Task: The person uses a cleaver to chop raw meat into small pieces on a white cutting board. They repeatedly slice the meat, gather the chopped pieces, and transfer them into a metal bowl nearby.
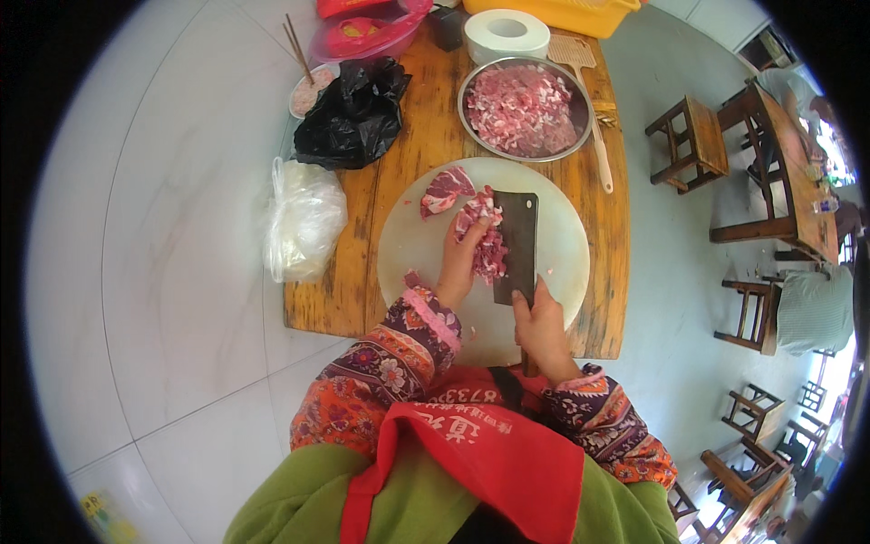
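Observation:
On a round white cutting board (557, 224) lies a pile of chopped red meat (491, 255). My right hand (540, 323) grips a cleaver (518, 238), whose dark blade rests flat beside the pile, touching its right side. My left hand (465, 255) presses against the meat from the left, fingers partly hidden by it. Farther up the board sits an uncut chunk of marbled meat (445, 192), apart from both hands. A smaller scrap (412, 277) is near my left wrist. Beyond the board stands a steel bowl (469, 139) filled with chopped meat (520, 109).
The wooden table (605, 272) also bears a paper roll (506, 51), a pale fly swatter (603, 160), a black plastic bag (353, 115), a clear plastic bag (307, 221) and a small bowl with chopsticks (309, 95). A yellow basket (564, 17) is behind. Stools (697, 146) and seated people are rightward.

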Motion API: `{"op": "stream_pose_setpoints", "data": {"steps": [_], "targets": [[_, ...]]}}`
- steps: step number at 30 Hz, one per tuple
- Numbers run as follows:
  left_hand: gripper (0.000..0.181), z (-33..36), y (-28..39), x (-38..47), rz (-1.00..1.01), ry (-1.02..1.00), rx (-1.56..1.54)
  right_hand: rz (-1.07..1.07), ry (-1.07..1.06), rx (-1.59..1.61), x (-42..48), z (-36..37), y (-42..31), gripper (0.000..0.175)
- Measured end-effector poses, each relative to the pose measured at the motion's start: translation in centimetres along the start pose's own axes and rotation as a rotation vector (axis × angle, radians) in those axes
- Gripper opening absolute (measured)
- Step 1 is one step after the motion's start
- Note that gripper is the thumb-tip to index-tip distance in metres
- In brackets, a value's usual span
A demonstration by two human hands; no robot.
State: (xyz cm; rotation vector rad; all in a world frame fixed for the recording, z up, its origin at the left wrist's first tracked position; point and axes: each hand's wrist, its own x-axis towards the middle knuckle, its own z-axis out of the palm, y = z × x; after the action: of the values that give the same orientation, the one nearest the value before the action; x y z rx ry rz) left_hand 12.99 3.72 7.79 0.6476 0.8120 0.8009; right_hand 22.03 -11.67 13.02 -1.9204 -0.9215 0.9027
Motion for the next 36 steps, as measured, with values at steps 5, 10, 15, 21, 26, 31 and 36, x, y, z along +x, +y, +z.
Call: {"op": "stream_pose_setpoints", "data": {"steps": [5, 10, 15, 21, 26, 31, 36], "targets": [[0.033, 0.1, 2.0, 0.1, -0.348, 0.117, -0.409, -0.062, 0.035, 0.06, 0.2, -2.7, -4.1, 0.033], [0.036, -0.2, 1.7, 0.0, -0.345, 0.001, -0.562, 0.061, 0.129, 0.277, 0.5, -4.3, -3.7, 0.032], [0.041, 0.7, 3.7, 1.7, -0.348, -0.162, -0.647, 0.082, 0.176, -0.046, -0.8, -5.8, 1.7, 0.031], [0.036, 8.3, 10.0, 11.9, -0.218, -0.324, -0.339, -0.054, 0.263, -0.259, -3.5, -2.9, 8.6, 0.033], [0.045, 13.9, 9.2, 21.3, 0.541, -0.399, 0.901, 0.169, 0.164, -0.216, -4.3, -2.2, 10.4, 0.033], [0.045, 13.4, 2.8, 23.9, 1.051, -0.378, 1.835, 0.171, 0.2, -0.227, -3.8, -1.6, 10.5, 0.045], [0.041, 13.0, 0.9, 25.3, 1.076, -0.387, 2.004, 0.194, 0.231, -0.235, -3.4, -1.0, 10.6, 0.048]]}}
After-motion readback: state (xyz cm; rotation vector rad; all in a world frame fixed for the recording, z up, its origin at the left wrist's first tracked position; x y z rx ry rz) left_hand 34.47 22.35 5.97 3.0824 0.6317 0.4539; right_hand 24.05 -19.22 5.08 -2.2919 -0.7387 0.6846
